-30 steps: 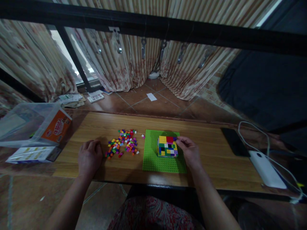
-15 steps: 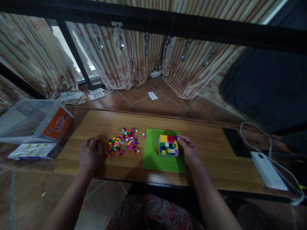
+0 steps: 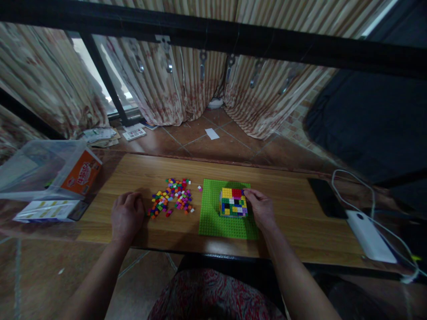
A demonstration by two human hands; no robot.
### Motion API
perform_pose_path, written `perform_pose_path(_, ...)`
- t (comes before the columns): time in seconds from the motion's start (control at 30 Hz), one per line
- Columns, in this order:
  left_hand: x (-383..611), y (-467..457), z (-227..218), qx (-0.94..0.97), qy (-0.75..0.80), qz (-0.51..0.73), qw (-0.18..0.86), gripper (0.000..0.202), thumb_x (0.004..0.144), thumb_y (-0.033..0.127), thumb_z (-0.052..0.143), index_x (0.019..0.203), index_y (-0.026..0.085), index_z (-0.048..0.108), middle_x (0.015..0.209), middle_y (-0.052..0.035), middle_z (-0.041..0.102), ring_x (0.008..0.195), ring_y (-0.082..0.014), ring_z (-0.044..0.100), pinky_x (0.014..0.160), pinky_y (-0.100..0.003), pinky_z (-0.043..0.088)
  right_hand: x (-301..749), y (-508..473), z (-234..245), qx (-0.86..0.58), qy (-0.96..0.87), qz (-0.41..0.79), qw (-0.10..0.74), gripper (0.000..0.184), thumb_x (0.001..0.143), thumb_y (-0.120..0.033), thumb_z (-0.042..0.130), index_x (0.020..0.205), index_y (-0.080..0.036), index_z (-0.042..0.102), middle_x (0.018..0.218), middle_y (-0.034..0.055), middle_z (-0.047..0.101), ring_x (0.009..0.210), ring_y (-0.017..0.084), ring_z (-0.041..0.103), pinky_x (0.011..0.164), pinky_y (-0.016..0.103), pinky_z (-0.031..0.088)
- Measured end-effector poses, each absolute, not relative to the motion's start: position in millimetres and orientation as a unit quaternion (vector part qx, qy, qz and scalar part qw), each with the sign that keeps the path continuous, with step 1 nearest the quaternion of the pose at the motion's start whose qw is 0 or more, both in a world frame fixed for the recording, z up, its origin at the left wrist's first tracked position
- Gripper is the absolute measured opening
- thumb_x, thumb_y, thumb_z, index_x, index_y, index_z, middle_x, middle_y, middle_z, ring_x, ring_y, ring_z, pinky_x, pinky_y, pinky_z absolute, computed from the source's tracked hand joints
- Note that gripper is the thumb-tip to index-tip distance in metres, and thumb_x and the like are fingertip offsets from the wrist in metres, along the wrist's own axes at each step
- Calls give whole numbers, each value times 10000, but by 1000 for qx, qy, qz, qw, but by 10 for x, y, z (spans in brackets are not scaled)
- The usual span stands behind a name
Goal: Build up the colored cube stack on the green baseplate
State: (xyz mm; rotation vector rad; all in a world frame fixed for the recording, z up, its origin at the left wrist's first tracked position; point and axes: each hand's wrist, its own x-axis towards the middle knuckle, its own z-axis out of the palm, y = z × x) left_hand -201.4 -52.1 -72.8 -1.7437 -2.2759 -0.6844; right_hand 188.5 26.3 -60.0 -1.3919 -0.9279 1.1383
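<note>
Wooden table (image 3: 300,222) backed by striped curtains (image 3: 187,89). Brick block (image 3: 233,206) set near middle of green baseplate (image 3: 213,229); block touched at baseplate's right side by right hand (image 3: 262,206), fingers narrowed, pinched brick unconfirmable. Loose bricks (image 3: 182,195) scattered left of baseplate; left hand (image 3: 126,217) rested farther left, curled, contents hidden.

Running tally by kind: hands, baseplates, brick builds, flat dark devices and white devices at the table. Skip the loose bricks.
Hands: 2 (left hand, right hand)
Green baseplate: 1
Brick build: 1
Flat dark device: 1
White device: 1
Total: 6
</note>
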Motion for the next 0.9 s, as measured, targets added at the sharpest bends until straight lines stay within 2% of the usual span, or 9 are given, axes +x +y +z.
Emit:
perform_pose_path(0.2,-2016,-523,-735,-586,-770,-234,94,300,890,288,409,997,147,652,1038,-138,649,979,-281,583,898,-412,470,1955,219,-616,-553,-392,496,544,387,652,-514,760,867,-194,735,753,13,715,627,137,605,607,274,487)
perform_pose_path(0.33,-2001,-527,-727,-582,-773,-238,92,293,890,278,409,996,153,652,1023,-135,653,976,-282,583,894,-414,469,1975,143,-438,-576,-392,405,592,353,719,-498,703,852,-172,722,730,5,673,583,102,528,567,240,440)
perform_pose_path(0.4,-1989,-531,-718,-581,-772,-240,91,290,891,271,409,997,154,652,1025,-132,655,983,-279,583,903,-410,467,1909,79,-263,-594,-431,347,584,314,749,-466,685,834,-166,722,717,9,669,599,113,540,589,251,444)
perform_pose_path(0.5,-1974,-537,-713,-576,-776,-243,84,292,893,264,409,1005,149,653,1046,-131,654,996,-274,583,913,-398,466,1674,-49,2,-579,-531,302,540,256,806,-424,640,862,-191,730,783,22,700,705,153,613,672,283,479)
perform_pose_path(0.6,-1973,-541,-728,-569,-781,-244,78,289,895,265,416,1015,152,654,1057,-127,649,1010,-271,582,915,-392,464,1311,-159,107,-507,-662,315,454,213,871,-353,566,923,-223,726,892,33,707,802,166,638,725,293,486)
perform_pose_path(0.77,-1982,-544,-759,-566,-784,-246,71,282,897,272,424,1022,165,652,1060,-120,644,1024,-271,579,913,-400,460,712,-137,-149,-485,-774,265,309,198,870,-196,517,852,-222,713,840,43,690,771,172,625,738,290,469)
perform_pose_path(0.9,-1975,-546,-750,-564,-783,-255,62,278,896,274,425,1011,161,653,1067,-126,644,1035,-271,576,920,-406,456,454,-19,-401,-527,-785,208,250,173,839,-146,541,799,-218,694,863,58,683,818,192,619,783,295,453)
